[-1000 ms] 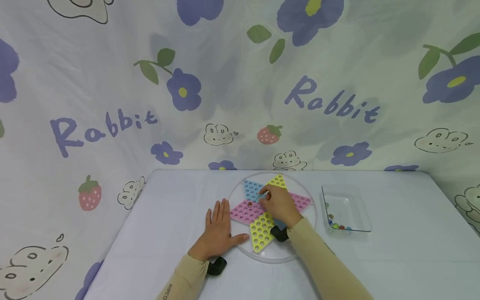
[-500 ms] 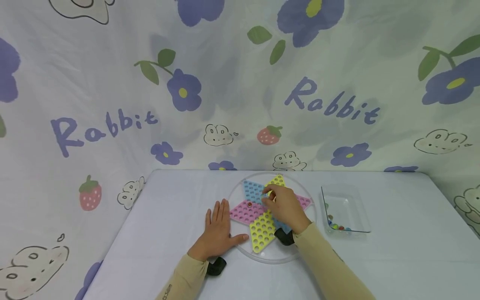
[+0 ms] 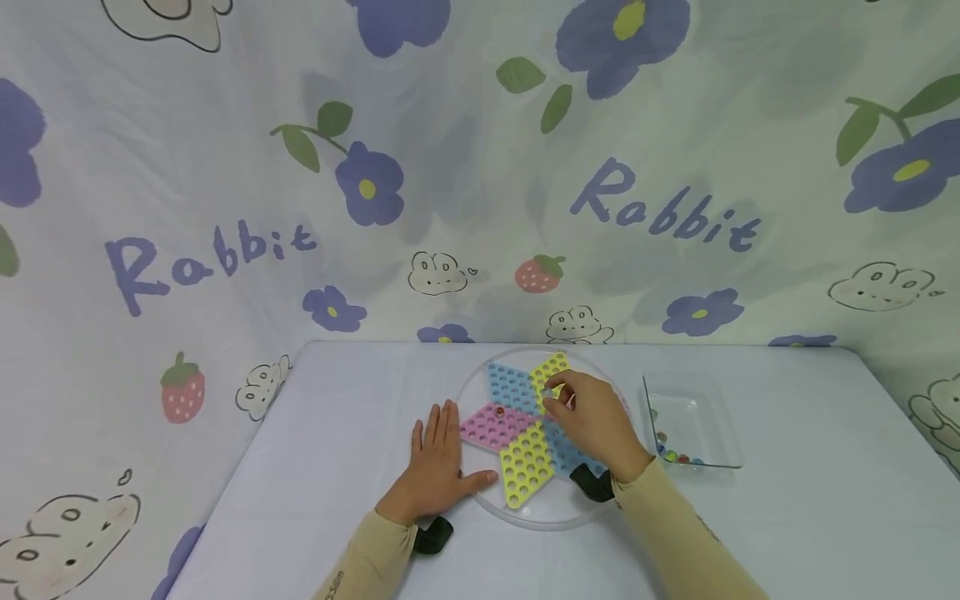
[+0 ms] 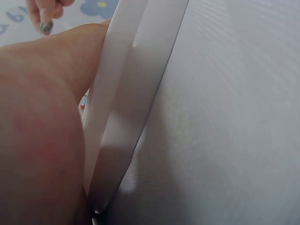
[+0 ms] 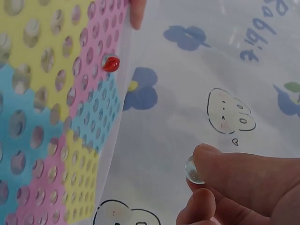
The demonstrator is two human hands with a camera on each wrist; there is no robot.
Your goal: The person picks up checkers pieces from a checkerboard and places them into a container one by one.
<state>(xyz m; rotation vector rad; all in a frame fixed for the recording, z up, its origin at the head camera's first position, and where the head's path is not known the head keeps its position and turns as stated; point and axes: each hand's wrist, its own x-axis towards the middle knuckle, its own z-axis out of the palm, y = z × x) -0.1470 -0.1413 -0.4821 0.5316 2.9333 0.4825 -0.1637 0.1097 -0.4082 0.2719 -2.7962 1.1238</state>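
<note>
My right hand [image 3: 596,421] pinches a clear glass marble [image 5: 193,169] between thumb and fingertips, held over the star-shaped hole board [image 3: 525,462]. In the head view it overlaps the board's far yellow point. One red marble [image 5: 111,63] sits in a hole of the pink section, on the left of the board. With fingers straight, my left hand [image 3: 431,471] lies flat at the left rim, its thumb reaching over the round base's edge. The left wrist view shows the base's white rim [image 4: 126,93] right beside that hand.
To the right stands a clear glass dish [image 3: 697,417] with several coloured marbles [image 3: 672,455] along its left and front sides. A white cloth covers the table [image 3: 810,467]. Behind it hangs a patterned curtain [image 3: 480,192].
My right hand has moved right and slightly toward me, from the blue section over toward the yellow point, and the marble in its fingertips now shows. The left hand stays put.
</note>
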